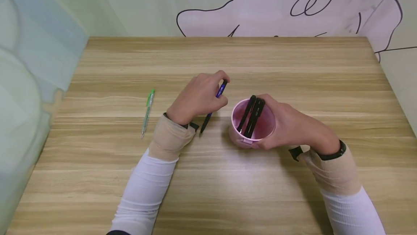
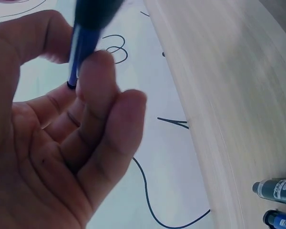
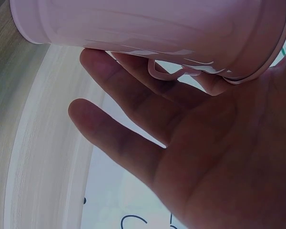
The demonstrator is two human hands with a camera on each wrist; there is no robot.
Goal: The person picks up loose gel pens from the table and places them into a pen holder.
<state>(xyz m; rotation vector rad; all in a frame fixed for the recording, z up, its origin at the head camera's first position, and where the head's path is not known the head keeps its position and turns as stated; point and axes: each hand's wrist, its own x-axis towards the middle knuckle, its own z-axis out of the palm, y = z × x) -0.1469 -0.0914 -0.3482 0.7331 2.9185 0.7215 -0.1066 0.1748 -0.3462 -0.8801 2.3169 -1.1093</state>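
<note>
In the head view, my left hand (image 1: 202, 95) pinches a blue pen (image 1: 221, 88) with dark ends between thumb and fingers. The pen slants, its black end pointing down toward the table near my left wrist. Up close in the left wrist view, part of the pen (image 2: 86, 43) is blurred and covered by fingers. My right hand (image 1: 286, 122) grips the side of a pink cup (image 1: 235, 139); black pens (image 1: 254, 117) lean inside it. A loop handle (image 3: 164, 74) shows on the cup's side in the right wrist view. Whether the cup rests on the table I cannot tell.
A green-clipped clear pen (image 1: 148, 113) lies on the wooden table (image 1: 130, 61), left of my left hand. Two pen-like things, one dark (image 2: 276, 191) and one blue (image 2: 279, 219), are cut off at the left wrist view's edge. A wall with drawings (image 1: 260, 14) stands behind.
</note>
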